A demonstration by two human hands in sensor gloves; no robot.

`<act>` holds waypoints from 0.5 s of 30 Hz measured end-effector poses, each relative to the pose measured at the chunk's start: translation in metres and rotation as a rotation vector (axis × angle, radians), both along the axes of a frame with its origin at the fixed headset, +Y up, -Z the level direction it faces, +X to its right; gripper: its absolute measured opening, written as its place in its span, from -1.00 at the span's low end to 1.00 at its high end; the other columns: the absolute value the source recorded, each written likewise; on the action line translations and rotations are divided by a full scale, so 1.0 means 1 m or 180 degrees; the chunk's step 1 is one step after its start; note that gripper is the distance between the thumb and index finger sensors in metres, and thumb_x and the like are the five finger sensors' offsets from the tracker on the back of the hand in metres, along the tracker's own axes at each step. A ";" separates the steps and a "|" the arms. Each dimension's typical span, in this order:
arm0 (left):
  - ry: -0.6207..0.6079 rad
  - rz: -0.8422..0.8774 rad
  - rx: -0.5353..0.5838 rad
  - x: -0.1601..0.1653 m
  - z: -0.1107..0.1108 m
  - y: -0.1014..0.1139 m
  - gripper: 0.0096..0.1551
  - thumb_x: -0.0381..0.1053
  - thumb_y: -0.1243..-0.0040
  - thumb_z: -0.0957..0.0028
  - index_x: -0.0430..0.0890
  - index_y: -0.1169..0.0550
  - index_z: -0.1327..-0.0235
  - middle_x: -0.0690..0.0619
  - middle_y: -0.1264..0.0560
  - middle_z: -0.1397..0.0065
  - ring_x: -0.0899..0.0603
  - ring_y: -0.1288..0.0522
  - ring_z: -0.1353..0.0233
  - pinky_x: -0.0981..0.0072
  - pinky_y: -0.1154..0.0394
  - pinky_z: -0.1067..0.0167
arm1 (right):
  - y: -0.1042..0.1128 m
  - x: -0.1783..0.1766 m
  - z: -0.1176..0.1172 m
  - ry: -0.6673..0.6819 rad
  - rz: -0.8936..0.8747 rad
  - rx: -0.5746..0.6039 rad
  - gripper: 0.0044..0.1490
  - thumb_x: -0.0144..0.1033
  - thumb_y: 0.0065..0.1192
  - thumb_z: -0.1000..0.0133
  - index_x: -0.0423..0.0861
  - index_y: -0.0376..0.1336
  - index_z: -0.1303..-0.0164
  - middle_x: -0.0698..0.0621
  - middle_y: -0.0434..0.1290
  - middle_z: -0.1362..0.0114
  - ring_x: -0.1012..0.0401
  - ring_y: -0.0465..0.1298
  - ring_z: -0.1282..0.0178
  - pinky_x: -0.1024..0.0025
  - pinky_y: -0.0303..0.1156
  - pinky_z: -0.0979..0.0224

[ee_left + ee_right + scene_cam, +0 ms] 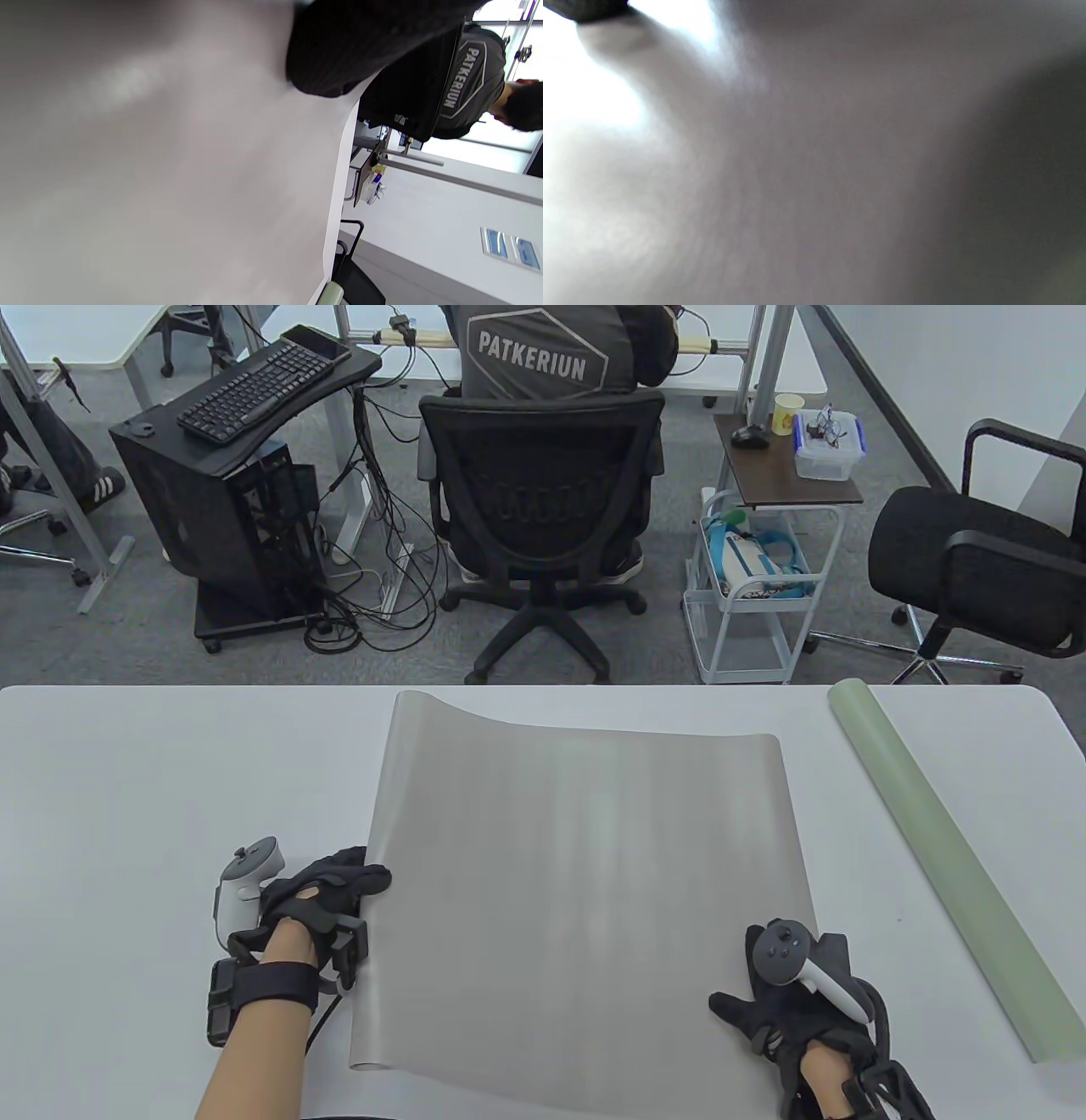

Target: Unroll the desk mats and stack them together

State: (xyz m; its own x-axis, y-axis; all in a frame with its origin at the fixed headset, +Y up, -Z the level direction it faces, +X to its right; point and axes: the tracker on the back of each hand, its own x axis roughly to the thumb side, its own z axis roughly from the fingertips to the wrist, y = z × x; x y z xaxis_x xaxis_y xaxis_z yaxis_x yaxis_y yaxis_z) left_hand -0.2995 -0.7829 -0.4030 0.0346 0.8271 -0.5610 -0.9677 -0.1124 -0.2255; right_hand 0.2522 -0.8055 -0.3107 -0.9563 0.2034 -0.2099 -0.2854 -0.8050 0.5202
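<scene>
Left hand (pixel 327 891) in a black sensor glove, laid on the left edge of the flat grey unrolled desk mat (pixel 585 891), fingers stretched out straight across that edge, pressing rather than gripping. Right hand (pixel 793 997), gloved the same, spread flat on the mat's near right corner, thumb pointing left over the grey surface, nothing clasped. White-and-grey tracker (pixel 246 882) strapped behind the left knuckles, a darker one (pixel 785 950) on the back of the right.

Mat itself spread over the middle of the white table (pixel 170 780), mostly flat, far edge rippled and lifted slightly toward the far left corner. To the right of the mat, well apart from it: a pale green desk mat rolled into a long tube (pixel 942 865), lying slanted from the table's far edge down toward the near right.

Beyond the mat, past the table: a seated person in a dark printed top (pixel 543 347) on a black mesh office chair (pixel 539 500).

Right wrist view: blurred grey surface only.
</scene>
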 end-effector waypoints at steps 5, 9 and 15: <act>-0.0414 -0.0118 0.0199 0.012 -0.006 0.010 -0.30 0.01 -0.42 -0.01 -0.01 -0.30 -0.33 0.15 -0.46 -0.12 0.00 -0.58 0.05 0.21 -0.64 0.03 | 0.000 0.000 0.000 0.0004 0.0008 0.0002 0.23 0.43 -0.09 0.03 0.10 -0.59 -0.46 0.06 -0.67 -0.56 0.01 -0.62 -0.57 -0.02 -0.52 -0.53; -0.0110 -0.0355 0.0034 0.008 -0.001 0.014 -0.34 -0.02 -0.40 -0.01 0.07 -0.30 -0.31 0.12 -0.37 -0.30 -0.05 -0.55 -0.15 0.09 -0.62 -0.18 | 0.000 0.000 0.000 0.0004 0.0008 0.0009 0.23 0.44 -0.09 0.03 0.10 -0.59 -0.46 0.06 -0.66 -0.57 0.01 -0.62 -0.57 -0.02 -0.51 -0.53; 0.0195 -0.0331 0.0024 -0.008 0.004 0.014 -0.27 -0.17 -0.31 0.00 -0.02 -0.16 -0.33 -0.01 -0.37 -0.47 -0.17 -0.65 -0.27 0.13 -0.66 -0.15 | 0.000 0.000 0.000 0.0007 0.0005 0.0009 0.23 0.43 -0.09 0.04 0.11 -0.59 -0.46 0.07 -0.66 -0.57 0.01 -0.62 -0.57 -0.02 -0.51 -0.53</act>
State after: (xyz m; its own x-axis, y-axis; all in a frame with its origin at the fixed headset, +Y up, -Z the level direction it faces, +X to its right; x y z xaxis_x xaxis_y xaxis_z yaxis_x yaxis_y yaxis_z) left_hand -0.3079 -0.7694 -0.3992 0.0862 0.8251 -0.5584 -0.9861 -0.0093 -0.1660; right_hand 0.2521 -0.8058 -0.3107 -0.9571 0.2026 -0.2073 -0.2831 -0.8068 0.5185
